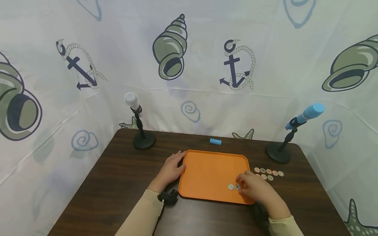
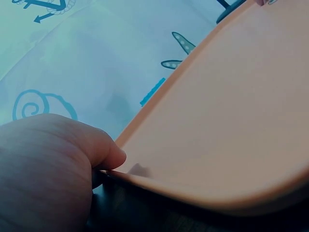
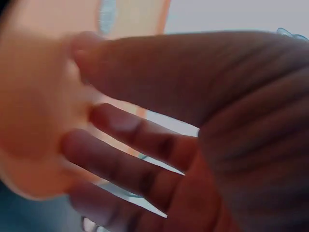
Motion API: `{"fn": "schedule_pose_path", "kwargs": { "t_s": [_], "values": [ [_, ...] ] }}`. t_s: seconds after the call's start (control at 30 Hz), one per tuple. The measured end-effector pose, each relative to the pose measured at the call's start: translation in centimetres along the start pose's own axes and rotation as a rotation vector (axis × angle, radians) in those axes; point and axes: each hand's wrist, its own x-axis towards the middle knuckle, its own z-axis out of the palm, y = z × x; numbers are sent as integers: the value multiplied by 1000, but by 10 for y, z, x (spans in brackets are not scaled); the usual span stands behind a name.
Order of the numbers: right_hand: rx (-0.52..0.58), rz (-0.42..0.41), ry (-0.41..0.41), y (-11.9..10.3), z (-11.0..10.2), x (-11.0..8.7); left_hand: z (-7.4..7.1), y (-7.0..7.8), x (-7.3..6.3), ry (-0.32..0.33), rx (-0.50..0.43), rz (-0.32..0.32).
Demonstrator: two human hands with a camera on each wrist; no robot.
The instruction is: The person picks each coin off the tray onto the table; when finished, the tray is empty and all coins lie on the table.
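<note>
An orange tray [image 1: 212, 170] lies on the table. At its left edge rests my left hand [image 1: 169, 170], with fingertips by the far left corner and the thumb [image 2: 108, 152] over the rim. My right hand [image 1: 255, 186] is low over the tray's right side, fingers loosely bent and spread. Beside its thumb and fingertips lies a small round coin-like disc [image 1: 238, 187], and a second silvery disc [image 1: 231, 186] is just left of it. In the right wrist view one blurred disc [image 3: 107, 17] shows past the thumb; the hand's contact with the nearer disc is unclear.
Right of the tray lie several pinkish and grey discs [image 1: 268, 171] in two rows, partly hidden by my hand. A blue ridged block [image 1: 215, 141] sits behind the tray. Stands with a white microphone [image 1: 132, 100] and a blue microphone [image 1: 313, 112] occupy the back corners.
</note>
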Motion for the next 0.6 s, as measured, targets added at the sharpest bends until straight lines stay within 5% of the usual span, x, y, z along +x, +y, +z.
{"fn": "schedule_pose_path", "kwargs": {
  "t_s": [0.6],
  "values": [
    [43,98,18,-2,10,0,0,1,-1,-6,1,-26]
  ]
}}
